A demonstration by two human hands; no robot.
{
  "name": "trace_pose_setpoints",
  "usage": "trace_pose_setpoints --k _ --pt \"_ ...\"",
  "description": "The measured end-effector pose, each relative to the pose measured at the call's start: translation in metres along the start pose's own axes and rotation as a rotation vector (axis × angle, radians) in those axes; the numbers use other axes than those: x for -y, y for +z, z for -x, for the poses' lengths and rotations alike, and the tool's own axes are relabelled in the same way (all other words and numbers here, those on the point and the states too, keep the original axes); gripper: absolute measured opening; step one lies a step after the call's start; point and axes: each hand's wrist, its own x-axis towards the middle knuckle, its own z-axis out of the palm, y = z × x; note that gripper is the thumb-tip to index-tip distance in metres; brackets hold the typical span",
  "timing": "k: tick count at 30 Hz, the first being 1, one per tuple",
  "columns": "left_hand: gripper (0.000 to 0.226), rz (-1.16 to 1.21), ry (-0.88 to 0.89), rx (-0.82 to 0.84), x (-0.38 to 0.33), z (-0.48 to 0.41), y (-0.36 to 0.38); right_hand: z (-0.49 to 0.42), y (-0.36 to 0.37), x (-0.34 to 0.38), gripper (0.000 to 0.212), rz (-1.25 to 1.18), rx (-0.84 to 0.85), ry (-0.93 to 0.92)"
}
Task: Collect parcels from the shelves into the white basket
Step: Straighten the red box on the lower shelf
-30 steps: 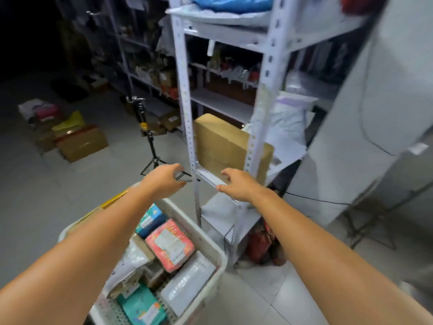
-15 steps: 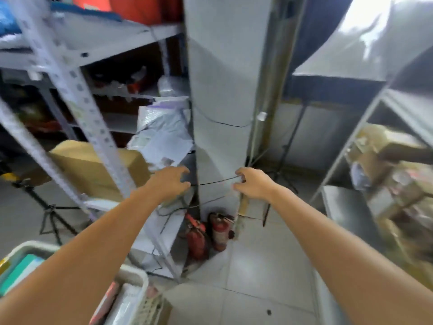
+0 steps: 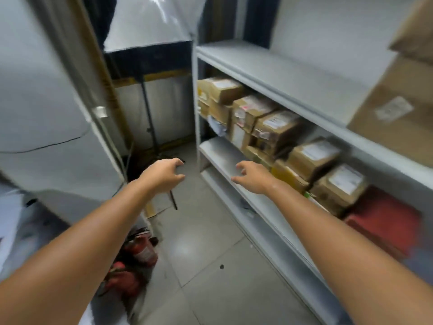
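here, tiled floor, white shelves of cardboard parcels, left hand, right hand, both slack, empty

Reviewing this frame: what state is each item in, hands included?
left hand: fingers loosely curled, holds nothing.
right hand: fingers spread, holds nothing, above the front of the middle shelf.
cardboard parcels: closed, labelled, stacked on the middle shelf, untouched.
large box: closed, on the upper shelf.
red parcel: lying flat beside the cardboard parcels.
fire extinguishers: on the floor.
white basket: not in view.
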Motion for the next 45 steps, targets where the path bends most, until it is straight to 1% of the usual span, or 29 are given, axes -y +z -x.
trace_pose_setpoints --k 4,10,13,17,22,28,30,33,35,38,39,42,45 --pt "0.046 0.018 0.169 0.085 -0.053 -0.024 0.036 0.042 0.0 -0.069 0.057 -0.073 -0.079 0.214" --pt "0.044 0.002 0.412 0.219 -0.152 -0.031 0.097 0.126 -0.002 -0.161 0.052 -0.191 -0.222 0.503" --pt "0.044 0.019 0.483 0.262 -0.197 -0.024 0.126 0.16 -0.003 -0.198 0.046 -0.252 -0.313 0.585" --pt "0.046 -0.005 0.595 0.321 -0.262 -0.009 0.166 0.201 -0.005 -0.247 0.049 -0.281 -0.373 0.676" --pt "0.051 -0.01 0.6 0.346 -0.32 -0.004 0.209 0.218 -0.009 -0.308 0.051 -0.254 -0.427 0.721" --pt "0.052 0.033 0.577 0.33 -0.374 -0.015 0.248 0.214 -0.017 -0.369 0.061 -0.278 -0.497 0.757" --pt "0.053 0.081 0.568 0.324 -0.39 -0.021 0.261 0.205 -0.018 -0.384 0.066 -0.321 -0.504 0.764" --pt "0.053 0.156 0.535 0.333 -0.404 -0.033 0.285 0.192 -0.016 -0.402 0.079 -0.386 -0.485 0.784" --pt "0.058 0.196 0.52 0.361 -0.41 -0.04 0.301 0.184 -0.013 -0.409 0.077 -0.42 -0.48 0.794" --pt "0.063 0.3 0.543 0.407 -0.417 -0.045 0.319 0.175 -0.007 -0.417 0.062 -0.515 -0.499 0.782" --pt "0.063 0.344 0.547 0.413 -0.418 -0.045 0.323 0.172 -0.005 -0.418 0.062 -0.551 -0.51 0.778" --pt "0.062 0.441 0.562 0.393 -0.418 -0.049 0.33 0.167 0.003 -0.421 0.077 -0.611 -0.542 0.778" --pt "0.059 0.538 0.58 0.42 -0.411 -0.053 0.333 0.168 0.01 -0.419 0.089 -0.651 -0.6 0.787"
